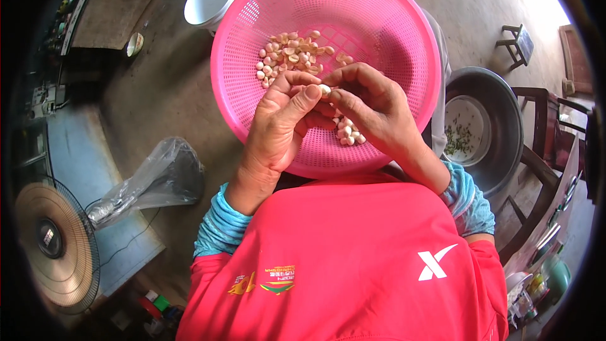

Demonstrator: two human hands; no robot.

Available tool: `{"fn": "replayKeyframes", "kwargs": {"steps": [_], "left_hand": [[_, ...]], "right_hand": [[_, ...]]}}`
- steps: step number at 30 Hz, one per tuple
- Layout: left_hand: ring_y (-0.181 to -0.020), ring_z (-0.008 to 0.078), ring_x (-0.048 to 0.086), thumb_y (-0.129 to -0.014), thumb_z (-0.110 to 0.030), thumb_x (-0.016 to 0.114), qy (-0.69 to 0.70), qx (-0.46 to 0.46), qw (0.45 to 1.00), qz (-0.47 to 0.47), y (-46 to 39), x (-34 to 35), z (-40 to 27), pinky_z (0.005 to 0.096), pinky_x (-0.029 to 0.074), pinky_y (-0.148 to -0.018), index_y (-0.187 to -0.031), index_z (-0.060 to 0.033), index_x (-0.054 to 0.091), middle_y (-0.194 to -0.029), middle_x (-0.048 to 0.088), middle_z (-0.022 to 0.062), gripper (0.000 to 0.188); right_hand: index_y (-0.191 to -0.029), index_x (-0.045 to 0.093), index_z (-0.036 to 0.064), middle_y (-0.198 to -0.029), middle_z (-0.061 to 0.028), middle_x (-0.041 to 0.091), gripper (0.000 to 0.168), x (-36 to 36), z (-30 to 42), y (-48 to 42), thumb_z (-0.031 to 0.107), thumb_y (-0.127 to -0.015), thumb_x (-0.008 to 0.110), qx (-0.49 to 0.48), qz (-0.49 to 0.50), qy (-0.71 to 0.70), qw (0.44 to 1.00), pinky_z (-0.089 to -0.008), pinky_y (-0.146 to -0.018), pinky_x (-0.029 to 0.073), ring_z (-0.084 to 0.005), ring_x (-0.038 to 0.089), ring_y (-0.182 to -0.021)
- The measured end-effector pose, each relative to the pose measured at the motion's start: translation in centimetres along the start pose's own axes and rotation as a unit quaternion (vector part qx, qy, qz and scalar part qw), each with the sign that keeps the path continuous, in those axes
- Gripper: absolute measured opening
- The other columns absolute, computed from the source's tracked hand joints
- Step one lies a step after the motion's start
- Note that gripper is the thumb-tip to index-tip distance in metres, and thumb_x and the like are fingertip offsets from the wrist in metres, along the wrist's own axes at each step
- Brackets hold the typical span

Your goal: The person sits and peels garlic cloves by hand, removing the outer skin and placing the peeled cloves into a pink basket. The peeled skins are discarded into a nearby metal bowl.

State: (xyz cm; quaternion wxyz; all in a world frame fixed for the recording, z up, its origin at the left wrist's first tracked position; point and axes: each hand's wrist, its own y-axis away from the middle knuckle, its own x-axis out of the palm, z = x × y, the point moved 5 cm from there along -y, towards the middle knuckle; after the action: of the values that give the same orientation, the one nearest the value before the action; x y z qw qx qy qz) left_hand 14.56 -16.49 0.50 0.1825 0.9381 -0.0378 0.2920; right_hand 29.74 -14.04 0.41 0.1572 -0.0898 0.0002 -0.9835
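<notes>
Between the fingertips of both hands is one pale, peeled lotus seed. The thumb and fingers of my left hand pinch its left side. On its right side, the thumb and fingertips of my right hand close on it. Both hands are above a large pink plastic colander basket. Inside it, a heap of pinkish-tan lotus seeds with loose husks lies beyond my left hand. A smaller pile of white peeled seeds lies at the near side, partly hidden by my hands.
A white bucket stands beyond the basket at left. At right, a dark basin holds a white dish with green bits. A clear plastic bag and a fan are at left. A stool stands far right.
</notes>
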Motion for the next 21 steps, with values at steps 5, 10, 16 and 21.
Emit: {"fn": "replayKeyframes", "kwargs": {"steps": [5, 10, 16, 21], "left_hand": [[-0.086, 0.0173, 0.069, -0.096, -0.009, 0.066, -0.047, 0.036, 0.998, -0.016, -0.05, -0.14, 0.02, 0.0312, 0.060, -0.078, -0.109, -0.0039, 0.057, -0.094, 0.067, 0.0077, 0.017], [-0.086, 0.0159, 0.069, -0.096, -0.009, 0.067, -0.068, 0.039, 0.997, -0.017, 0.02, 0.03, -0.03, 0.0299, 0.060, -0.079, -0.108, -0.0038, 0.058, -0.093, 0.067, 0.0071, 0.016], [-0.086, 0.0144, 0.069, -0.097, -0.012, 0.066, -0.080, 0.044, 0.996, -0.006, 0.10, 0.06, -0.13, 0.0284, 0.059, -0.078, -0.107, -0.0044, 0.058, -0.092, 0.068, 0.0066, 0.015], [-0.082, 0.0179, 0.069, -0.097, -0.019, 0.066, -0.108, 0.046, 0.993, -0.002, 0.04, -0.22, 0.11, 0.0333, 0.060, -0.072, -0.110, -0.0064, 0.055, -0.098, 0.067, 0.0069, 0.021]], "right_hand": [[-0.113, 0.062, -0.004, -0.101, -0.0074, 0.067, 0.021, -0.17, 0.35, 0.10, 0.010, -0.098, 0.065, 0.048, 0.033, 0.057, 0.997, -0.0256, -0.083, 0.055, -0.0122, 0.065, -0.093], [-0.113, 0.062, -0.005, -0.100, -0.0078, 0.068, 0.022, -0.20, 0.30, 0.22, 0.011, -0.098, 0.064, 0.055, 0.039, 0.075, 0.995, -0.0262, -0.083, 0.055, -0.0128, 0.066, -0.092], [-0.101, 0.065, -0.004, -0.085, -0.0059, 0.069, 0.018, -0.19, 0.19, 0.14, 0.014, -0.097, 0.066, 0.067, 0.038, 0.004, 0.997, -0.0242, -0.068, 0.054, -0.0087, 0.064, -0.078], [-0.102, 0.065, -0.004, -0.086, -0.0060, 0.069, 0.021, -0.29, 0.04, 0.15, 0.016, -0.097, 0.066, 0.083, 0.035, -0.018, 0.996, -0.0238, -0.069, 0.053, -0.0090, 0.064, -0.080]]}}
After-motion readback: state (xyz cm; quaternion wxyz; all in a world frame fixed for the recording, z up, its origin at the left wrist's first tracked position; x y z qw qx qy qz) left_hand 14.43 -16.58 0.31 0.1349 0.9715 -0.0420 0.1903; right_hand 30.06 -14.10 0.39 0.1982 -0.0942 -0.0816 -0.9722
